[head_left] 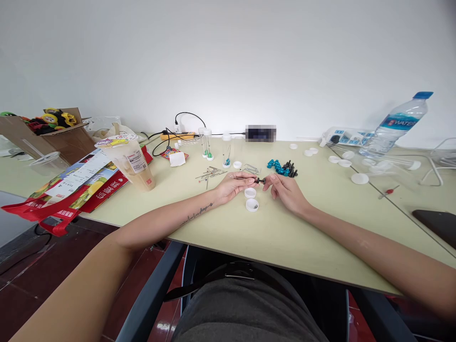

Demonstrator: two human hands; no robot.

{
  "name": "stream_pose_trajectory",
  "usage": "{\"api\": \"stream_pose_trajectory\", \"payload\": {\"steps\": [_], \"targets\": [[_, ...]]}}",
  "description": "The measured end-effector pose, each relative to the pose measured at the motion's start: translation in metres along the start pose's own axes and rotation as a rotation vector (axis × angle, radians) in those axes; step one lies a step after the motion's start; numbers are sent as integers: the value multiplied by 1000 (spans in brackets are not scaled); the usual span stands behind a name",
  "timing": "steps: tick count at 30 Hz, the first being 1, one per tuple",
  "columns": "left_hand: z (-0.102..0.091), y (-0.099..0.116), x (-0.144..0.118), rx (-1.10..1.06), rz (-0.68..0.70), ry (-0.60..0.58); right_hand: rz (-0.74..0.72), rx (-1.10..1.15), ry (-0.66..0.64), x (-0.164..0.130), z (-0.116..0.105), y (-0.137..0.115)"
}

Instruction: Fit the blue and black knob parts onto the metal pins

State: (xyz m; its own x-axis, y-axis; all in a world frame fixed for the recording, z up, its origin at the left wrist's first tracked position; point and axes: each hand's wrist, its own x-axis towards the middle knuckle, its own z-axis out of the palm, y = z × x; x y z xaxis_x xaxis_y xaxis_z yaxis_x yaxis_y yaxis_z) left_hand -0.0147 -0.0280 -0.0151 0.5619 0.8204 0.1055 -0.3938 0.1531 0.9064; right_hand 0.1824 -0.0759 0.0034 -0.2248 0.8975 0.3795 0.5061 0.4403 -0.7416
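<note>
My left hand (233, 184) and my right hand (285, 190) rest on the pale table (292, 232) and meet at a small black piece (260, 181), pinched between the fingertips of both. Two white caps (251, 199) lie just below the hands, one with something small inside. Behind the hands sits a pile of blue and black small parts (283, 167). Thin metal pins (210, 174) lie to the left of them, next to clear vials (207, 143) standing upright.
A sealed drink cup (130, 161) leans on a red bag with papers (71, 187) at left. A cardboard box of toys (50, 128) stands behind. A water bottle (395, 124), a power strip (344, 137), loose white caps (359, 178) and a dark phone (436, 224) lie right.
</note>
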Motion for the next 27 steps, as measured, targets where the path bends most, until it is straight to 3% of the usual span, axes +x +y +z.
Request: {"api": "stream_pose_trajectory", "payload": {"steps": [18,27], "targets": [[1,1,-1,-11,7,6,-3,31,25,-1,1,2],[1,1,-1,0,17,-7,-10,-98,-28,0,0,-1]]}}
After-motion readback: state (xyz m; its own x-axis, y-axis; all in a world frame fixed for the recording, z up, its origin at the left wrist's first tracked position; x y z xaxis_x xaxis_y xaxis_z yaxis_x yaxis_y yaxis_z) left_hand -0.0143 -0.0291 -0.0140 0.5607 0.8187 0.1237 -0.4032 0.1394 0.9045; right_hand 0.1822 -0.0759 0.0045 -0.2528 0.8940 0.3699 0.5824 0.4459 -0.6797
